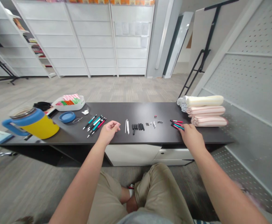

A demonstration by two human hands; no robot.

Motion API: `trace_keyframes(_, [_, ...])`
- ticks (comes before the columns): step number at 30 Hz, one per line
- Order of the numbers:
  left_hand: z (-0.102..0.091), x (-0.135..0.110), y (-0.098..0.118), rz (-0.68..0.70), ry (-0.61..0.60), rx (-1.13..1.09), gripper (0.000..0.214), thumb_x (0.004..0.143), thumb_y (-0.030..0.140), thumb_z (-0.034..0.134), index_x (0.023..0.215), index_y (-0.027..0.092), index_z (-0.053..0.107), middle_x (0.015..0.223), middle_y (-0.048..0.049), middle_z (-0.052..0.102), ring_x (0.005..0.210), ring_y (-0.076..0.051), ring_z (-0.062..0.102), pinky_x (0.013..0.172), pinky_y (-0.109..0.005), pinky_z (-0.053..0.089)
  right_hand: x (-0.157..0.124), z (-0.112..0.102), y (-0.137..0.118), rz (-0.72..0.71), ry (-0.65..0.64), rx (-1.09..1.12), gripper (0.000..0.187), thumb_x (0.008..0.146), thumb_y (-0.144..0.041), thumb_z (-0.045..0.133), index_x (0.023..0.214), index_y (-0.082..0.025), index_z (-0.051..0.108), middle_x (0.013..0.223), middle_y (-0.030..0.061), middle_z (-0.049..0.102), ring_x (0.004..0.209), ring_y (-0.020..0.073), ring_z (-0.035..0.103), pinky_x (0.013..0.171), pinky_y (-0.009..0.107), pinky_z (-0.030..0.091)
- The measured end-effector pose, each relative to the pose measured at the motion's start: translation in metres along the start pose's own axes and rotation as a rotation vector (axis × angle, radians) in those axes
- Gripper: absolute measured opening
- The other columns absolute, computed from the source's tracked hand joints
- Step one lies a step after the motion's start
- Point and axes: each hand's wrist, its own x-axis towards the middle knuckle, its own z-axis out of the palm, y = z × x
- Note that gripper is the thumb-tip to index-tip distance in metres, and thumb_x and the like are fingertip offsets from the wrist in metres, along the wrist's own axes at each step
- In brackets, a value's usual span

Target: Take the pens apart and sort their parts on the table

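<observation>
My right hand (193,137) is at the right of the dark desk, its fingers closed on a teal pen barrel (179,126). Red pen barrels (176,121) lie just beside its fingertips. My left hand (109,131) hovers near the front edge with thumb and fingers curled together; whether anything is inside cannot be made out. To its left lies a group of assembled pens (96,125) in teal, white and red. On its other side are thin white refills (126,127), black grips (138,127), small dark springs or clips (159,122) and little clear pieces (154,124).
A yellow mug with blue handle (42,126), a blue lid (67,117) and a white tray of colourful packets (71,105) stand at the left. Rolled towels (207,111) are stacked at the right end, by a perforated panel (255,74). White cabinet doors (133,154) sit below the desktop.
</observation>
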Motion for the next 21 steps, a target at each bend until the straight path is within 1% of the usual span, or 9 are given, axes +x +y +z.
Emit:
trace_keyframes(2, [0.000,-0.001,0.001,0.007,0.005,0.056,0.034,0.088,0.053,0.070,0.094,0.020,0.072,0.076,-0.0028,0.071,0.068,-0.016,0.059,0.065,-0.026,0.041,-0.004,-0.003,-0.016,-0.012,0.088,0.056,0.026,0.104,-0.039,0.051,0.114,-0.020,0.066,0.113,0.0125,0.065,0.085,0.0229,0.064,0.062,0.032,0.037])
trace_keyframes(4, [0.001,-0.001,0.002,0.026,0.015,0.117,0.033,0.089,0.052,0.069,0.093,0.020,0.072,0.076,-0.0027,0.071,0.069,-0.017,0.060,0.067,-0.027,0.042,-0.009,-0.008,-0.042,-0.073,0.155,0.157,0.028,0.106,-0.040,0.047,0.110,-0.020,0.067,0.110,0.0120,0.067,0.087,0.0226,0.065,0.065,0.032,0.039])
trace_keyframes(6, [0.003,-0.002,0.004,0.044,0.024,0.181,0.030,0.090,0.050,0.067,0.092,0.020,0.072,0.076,-0.0025,0.071,0.072,-0.018,0.062,0.070,-0.028,0.044,-0.012,-0.013,-0.073,-0.191,0.163,0.271,0.033,0.108,-0.041,0.042,0.103,-0.020,0.068,0.100,0.0108,0.069,0.087,0.0222,0.065,0.070,0.031,0.041])
trace_keyframes(9, [0.008,-0.003,0.005,0.064,0.040,0.261,0.026,0.090,0.046,0.066,0.090,0.021,0.073,0.076,-0.0019,0.071,0.072,-0.018,0.063,0.071,-0.029,0.045,-0.015,-0.014,-0.119,-0.341,0.147,0.426,0.036,0.109,-0.040,0.039,0.101,-0.020,0.068,0.094,0.0094,0.070,0.086,0.0215,0.064,0.074,0.031,0.043])
trace_keyframes(12, [0.013,-0.005,0.005,0.110,0.114,0.349,0.020,0.090,0.042,0.066,0.086,0.023,0.072,0.075,-0.0017,0.069,0.071,-0.020,0.061,0.071,-0.030,0.044,-0.014,-0.007,-0.150,-0.411,0.125,0.559,0.037,0.109,-0.038,0.037,0.095,-0.021,0.067,0.088,0.0084,0.069,0.084,0.0211,0.063,0.078,0.031,0.044])
trace_keyframes(14, [0.012,-0.008,0.006,0.147,0.213,0.454,0.017,0.090,0.038,0.064,0.084,0.023,0.071,0.076,-0.0036,0.067,0.074,-0.022,0.060,0.075,-0.032,0.043,-0.014,0.000,-0.159,-0.412,0.114,0.569,0.037,0.108,-0.036,0.038,0.091,-0.021,0.067,0.087,0.0085,0.069,0.084,0.0216,0.063,0.078,0.031,0.045])
trace_keyframes(16, [0.006,-0.013,0.010,0.180,0.311,0.615,0.016,0.092,0.034,0.060,0.086,0.023,0.070,0.083,-0.0083,0.068,0.085,-0.027,0.061,0.082,-0.036,0.044,-0.014,0.006,-0.161,-0.381,0.120,0.549,0.036,0.108,-0.036,0.039,0.090,-0.022,0.066,0.087,0.0087,0.070,0.085,0.0223,0.064,0.077,0.031,0.044])
trace_keyframes(19, [-0.011,-0.019,0.018,0.179,0.429,0.910,0.021,0.094,0.032,0.055,0.101,0.021,0.071,0.111,-0.0182,0.067,0.115,-0.039,0.056,0.097,-0.046,0.040,-0.014,0.011,-0.158,-0.348,0.126,0.515,0.036,0.108,-0.035,0.039,0.089,-0.022,0.065,0.086,0.0083,0.069,0.083,0.0221,0.064,0.075,0.031,0.043])
trace_keyframes(21, [-0.024,-0.021,0.022,0.095,0.493,1.074,0.030,0.094,0.033,0.053,0.116,0.017,0.068,0.128,-0.0236,0.060,0.125,-0.044,0.048,0.099,-0.053,0.037,-0.015,0.012,-0.157,-0.357,0.117,0.490,0.035,0.108,-0.034,0.040,0.088,-0.022,0.065,0.085,0.0080,0.069,0.082,0.0216,0.063,0.074,0.031,0.043])
